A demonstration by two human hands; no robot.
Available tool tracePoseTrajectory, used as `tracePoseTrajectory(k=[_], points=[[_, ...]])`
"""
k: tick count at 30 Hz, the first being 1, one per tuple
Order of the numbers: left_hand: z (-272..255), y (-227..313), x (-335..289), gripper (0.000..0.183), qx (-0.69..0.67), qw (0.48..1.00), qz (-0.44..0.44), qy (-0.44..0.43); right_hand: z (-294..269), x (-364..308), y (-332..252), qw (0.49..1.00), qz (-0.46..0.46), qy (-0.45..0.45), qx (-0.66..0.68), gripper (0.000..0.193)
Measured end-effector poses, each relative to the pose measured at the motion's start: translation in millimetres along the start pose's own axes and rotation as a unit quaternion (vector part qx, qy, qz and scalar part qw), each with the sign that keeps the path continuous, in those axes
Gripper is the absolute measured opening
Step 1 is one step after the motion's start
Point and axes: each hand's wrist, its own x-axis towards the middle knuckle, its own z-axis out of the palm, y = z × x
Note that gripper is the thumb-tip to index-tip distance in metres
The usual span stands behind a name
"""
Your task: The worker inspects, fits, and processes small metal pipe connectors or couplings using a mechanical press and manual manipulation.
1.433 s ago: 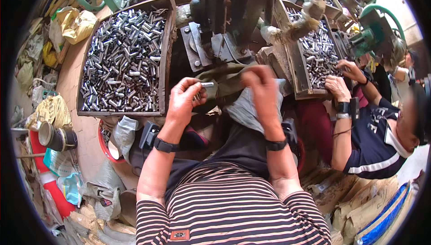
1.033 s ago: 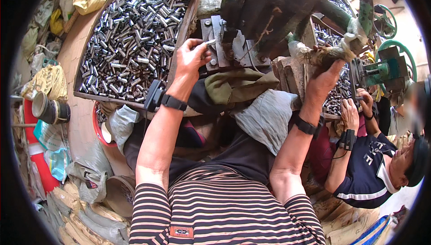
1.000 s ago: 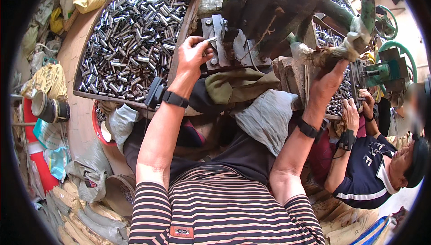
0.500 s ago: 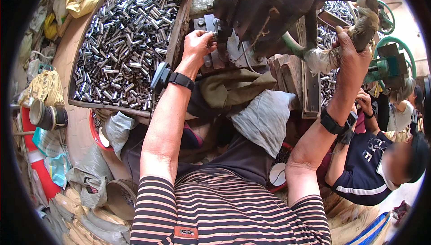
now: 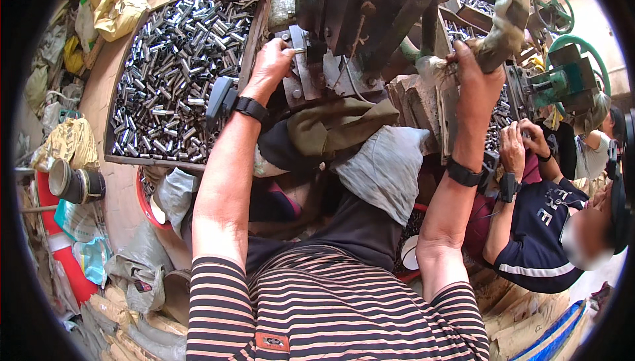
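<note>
My left hand [image 5: 270,67] is at the bed of a dark hand press [image 5: 370,14], thumb and forefinger pinched on a small metal tube [image 5: 300,51] that points toward the press tool. The press hides the tube's far end. Under these fingers lies a bolted metal plate [image 5: 301,73]. On the right, my right hand [image 5: 479,73] is closed round the press's lever [image 5: 506,37], which is wrapped in worn plastic. A shallow wooden tray [image 5: 152,160] heaped with short shiny metal tubes [image 5: 175,83] stands left of my left hand.
An olive cloth [image 5: 337,126] and a grey cloth [image 5: 387,169] lie over my lap. Wooden blocks [image 5: 413,106] stand right of the press. A co-worker [image 5: 529,229] sits close on my right, near a green handwheel [image 5: 575,57]. Sacks [image 5: 139,268] crowd the left floor.
My right hand and the wrapped lever have swung leftward. My left hand stays at the press bed, and the small tube in its fingers shows more plainly. The co-worker's hands have come further into sight.
</note>
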Motion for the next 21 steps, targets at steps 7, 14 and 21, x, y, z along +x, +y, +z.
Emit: tracePoseTrajectory(k=[7,14,21], points=[[-5.1,1.2,-11.7,0.02,-0.41,0.907,-0.1,0.009,-7.5,25.0,-38.9,0.998,0.045,-0.033,-0.029,0.01],[28.3,-2.3,-1.7,0.02,-0.324,0.941,-0.093,0.019,-2.2,28.7,-37.7,0.999,0.029,-0.03,-0.03,0.013],[46.7,20.3,-0.8,0.022,-0.148,0.988,-0.008,0.047,17.1,-11.8,53.5,0.981,-0.011,0.174,0.08,0.011]])
